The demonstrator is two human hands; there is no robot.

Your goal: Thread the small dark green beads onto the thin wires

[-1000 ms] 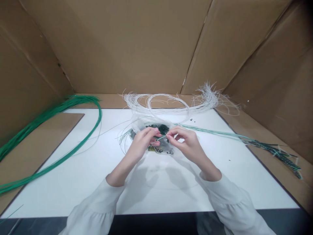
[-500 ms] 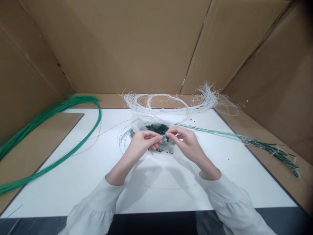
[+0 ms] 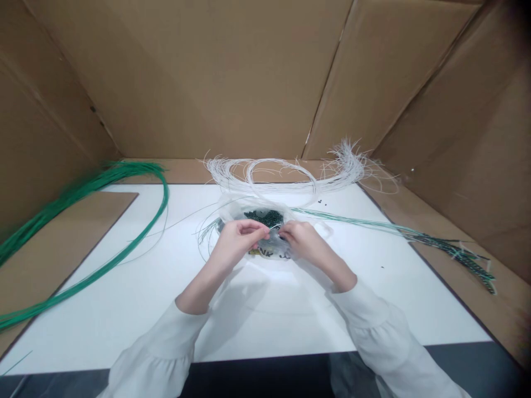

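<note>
My left hand [image 3: 243, 236] pinches a thin pale wire [image 3: 274, 226] between thumb and fingertips, above a clear plastic bag. My right hand [image 3: 302, 236] is closed at the bag's right side, fingertips turned down near the wire's other end. What sits in its fingers is too small to make out. Inside the open plastic bag [image 3: 232, 207] lies a heap of small dark green beads or similar pieces [image 3: 265, 216]. Dark lettering and a bit of yellow show at the bag's front, below my hands.
A bundle of green wires [image 3: 103, 268] loops on the left. White wires [image 3: 282, 171] lie coiled at the back. Thin green wires with dark pieces on their ends [image 3: 468, 257] stretch right. Cardboard walls [image 3: 199, 77] surround the white tabletop [image 3: 166, 331].
My right hand has turned over and dipped, its fingertips now pointing down toward the bag. My left hand keeps its pinch on the wire. The whole view has shifted slightly.
</note>
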